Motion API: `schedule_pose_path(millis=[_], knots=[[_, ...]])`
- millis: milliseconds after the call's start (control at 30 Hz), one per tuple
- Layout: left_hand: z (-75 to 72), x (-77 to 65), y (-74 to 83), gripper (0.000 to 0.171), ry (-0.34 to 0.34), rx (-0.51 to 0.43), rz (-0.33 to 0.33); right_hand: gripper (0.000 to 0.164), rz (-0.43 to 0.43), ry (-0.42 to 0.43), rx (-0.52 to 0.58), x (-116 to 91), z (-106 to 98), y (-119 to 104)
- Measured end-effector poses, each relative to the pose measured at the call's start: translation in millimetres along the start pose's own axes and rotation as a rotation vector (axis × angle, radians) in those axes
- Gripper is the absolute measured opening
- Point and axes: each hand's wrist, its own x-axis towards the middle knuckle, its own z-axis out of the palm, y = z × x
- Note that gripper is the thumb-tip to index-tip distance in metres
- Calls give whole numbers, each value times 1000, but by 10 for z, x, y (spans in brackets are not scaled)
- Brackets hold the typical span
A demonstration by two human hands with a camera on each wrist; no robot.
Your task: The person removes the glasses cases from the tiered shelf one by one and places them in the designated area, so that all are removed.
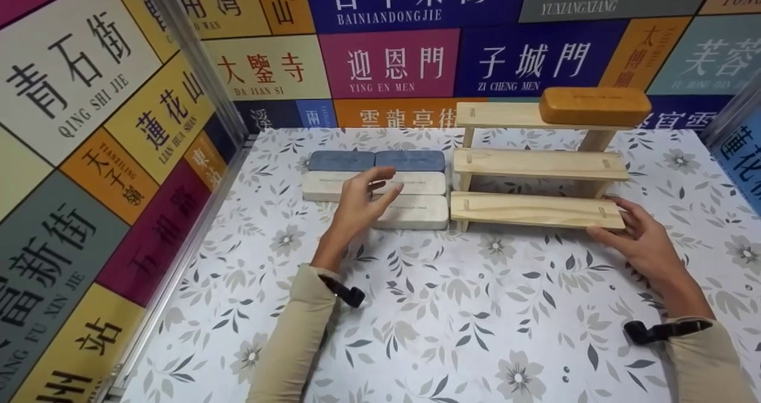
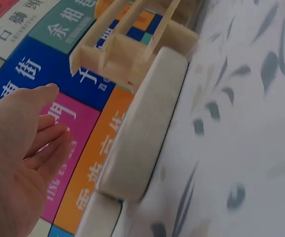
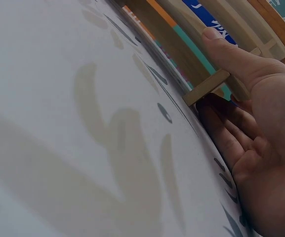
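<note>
A three-tier wooden step rack stands on the table at the right. My right hand grips the right end of its lowest board, thumb at the front and fingers behind, as the right wrist view also shows. On the top board lies an orange-brown oblong case with rounded corners. My left hand hovers over the white oblong cases, its fingers relaxed and holding nothing. Behind the white ones, two blue-grey cases lie end to end. The left hand hides part of the white rows.
A white tablecloth with grey flowers and leaves covers the table. Panels of coloured street-name signs stand along the back and left side. The white case nearest the rack lies close to its left end.
</note>
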Motion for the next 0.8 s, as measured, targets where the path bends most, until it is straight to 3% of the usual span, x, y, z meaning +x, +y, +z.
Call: schedule_pose_path(millis=[167, 367, 467, 800], knots=[[237, 165, 150, 38, -18, 34, 61, 85, 7, -1, -13, 3, 5, 3], [517, 382, 353, 38, -18, 58, 114, 83, 0, -1, 116, 13, 22, 7], [657, 496, 444, 39, -19, 61, 133, 82, -16, -6, 130, 7, 18, 15], [1034, 844, 728, 50, -31, 55, 150, 85, 11, -3, 46, 18, -1, 21]])
